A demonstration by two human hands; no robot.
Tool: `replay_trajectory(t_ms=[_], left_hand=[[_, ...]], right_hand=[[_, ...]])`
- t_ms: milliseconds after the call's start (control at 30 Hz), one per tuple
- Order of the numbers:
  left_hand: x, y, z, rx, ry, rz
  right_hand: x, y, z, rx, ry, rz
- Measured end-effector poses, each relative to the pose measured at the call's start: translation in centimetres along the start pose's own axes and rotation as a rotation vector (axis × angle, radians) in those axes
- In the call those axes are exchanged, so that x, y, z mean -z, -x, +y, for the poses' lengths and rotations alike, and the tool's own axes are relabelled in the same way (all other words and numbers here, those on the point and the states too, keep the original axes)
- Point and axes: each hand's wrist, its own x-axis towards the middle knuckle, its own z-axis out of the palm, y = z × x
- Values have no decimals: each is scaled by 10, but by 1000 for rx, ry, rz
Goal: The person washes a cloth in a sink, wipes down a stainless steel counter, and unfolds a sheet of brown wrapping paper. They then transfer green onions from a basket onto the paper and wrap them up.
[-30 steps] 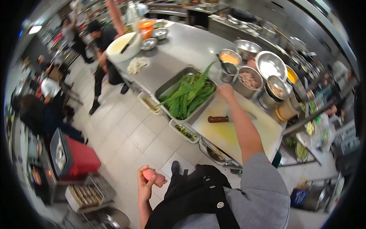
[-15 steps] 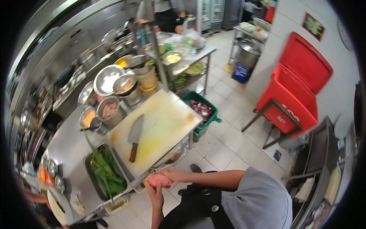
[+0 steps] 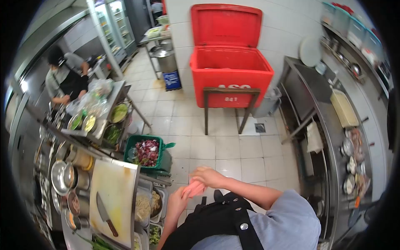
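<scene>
Between my two hands is a crumpled pink cloth [image 3: 194, 189], held in front of my apron. My left hand [image 3: 178, 201] closes on its lower left end, while my right hand [image 3: 208, 176] wraps over its upper right end. Part of the cloth is hidden by the fingers. Left of my hands, a knife [image 3: 106, 213] with a brown handle lies on a white cutting board [image 3: 118, 179], apart from both hands.
A red cooler box [image 3: 231, 77] with a raised lid stands on a metal frame ahead. Beside the counter sits a green bin [image 3: 166, 160] of purple and white scraps. A steel sink counter [image 3: 310, 89] lines the right wall. Another person [image 3: 68, 79] works at the upper left.
My view has turned right, so the cutting board and counter now lie at lower left and the red cooler box is near the centre. Both hands still hold the cloth.
</scene>
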Motion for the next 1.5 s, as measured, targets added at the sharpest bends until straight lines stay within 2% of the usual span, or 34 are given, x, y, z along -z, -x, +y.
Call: replay_trajectory(t_ms=[33, 100, 233, 300, 333, 400, 500, 533, 567, 633, 667, 700, 733, 767, 833, 867, 900, 933, 967, 1000, 1033, 1100, 1167, 1200, 1267, 1300, 1367, 1400, 1433, 1500], left_hand=[[-10, -10, 9, -22, -10, -31], [-31, -38, 25, -410, -33, 121], [-48, -69, 56, -608, 89, -111], [-56, -86, 56, -548, 82, -111], [-61, -95, 56, -611, 67, -205], [-80, -111, 56, -619, 126, -219], [-125, -118, 64, -704, 208, -535], [-139, -116, 67, -775, 19, -572], [-153, -107, 77, -819, 18, -637], [-176, -74, 100, -445, 315, -1149], [-186, -59, 110, -467, 291, -1201], [-195, -42, 122, -362, 314, -1339], [-204, -26, 133, -247, 333, -1466], [-210, -11, 146, -258, 311, -1499], [-222, 20, 167, -265, 397, -1777], [-232, 35, 175, -271, 388, -1790], [-245, 49, 178, -49, 641, -1798], [-257, 61, 175, 183, 902, -1763], [-270, 72, 166, 183, 923, -1738], [-286, 82, 156, 279, 798, -1794], [-295, 90, 145, 374, 690, -1834], [-297, 117, 116, 627, 564, -2096], [-293, 133, 95, 786, 569, -2073], [-291, 142, 99, 761, 683, -2011], [-273, 147, 111, -53, 403, -1860], [-266, 141, 115, -41, 464, -1776], [-245, 130, 113, -135, 259, -1423], [-246, 113, 93, -188, 233, -1276], [-228, 103, 86, -157, 258, -1217], [-187, 79, 78, -246, 272, -939]], right_hand=[[21, 9, -7, -30, 12, 24], [64, 28, -24, -539, -363, 8], [88, 69, -28, -698, -214, 187], [108, 77, -58, -792, -298, 90], [104, 88, -67, -856, -292, 186], [99, 115, -86, -820, -172, 157], [60, 161, -112, -1037, -168, 364], [51, 175, -124, -1191, -259, 372], [49, 190, -141, -1237, -247, 436], [43, 215, -184, -1420, -105, 375], [23, 239, -190, -1461, -54, 457], [15, 252, -209, -1491, -52, 503], [14, 266, -231, -1649, -85, 547], [13, 278, -251, -1802, -124, 585], [11, 301, -289, -1860, -162, 608], [10, 310, -305, -1894, -204, 593], [8, 316, -321, -1895, -205, 594], [8, 320, -336, -1779, -389, 820], [13, 323, -351, -1636, -570, 1018], [29, 318, -371, -1627, -572, 967], [50, 307, -394, -1508, -676, 1174], [63, 325, -395, -1373, -786, 1256], [28, 359, -355, -1023, -405, 1576], [24, 374, -344, -1006, -440, 1470], [19, 399, -321, -1087, -689, 1467], [16, 411, -302, -1077, -727, 1370], [10, 422, -268, -1148, -703, 1074], [16, 414, -258, -1135, -737, 999], [30, 400, -243, -1218, -712, 751], [59, 357, -224, -1253, -677, 452]])
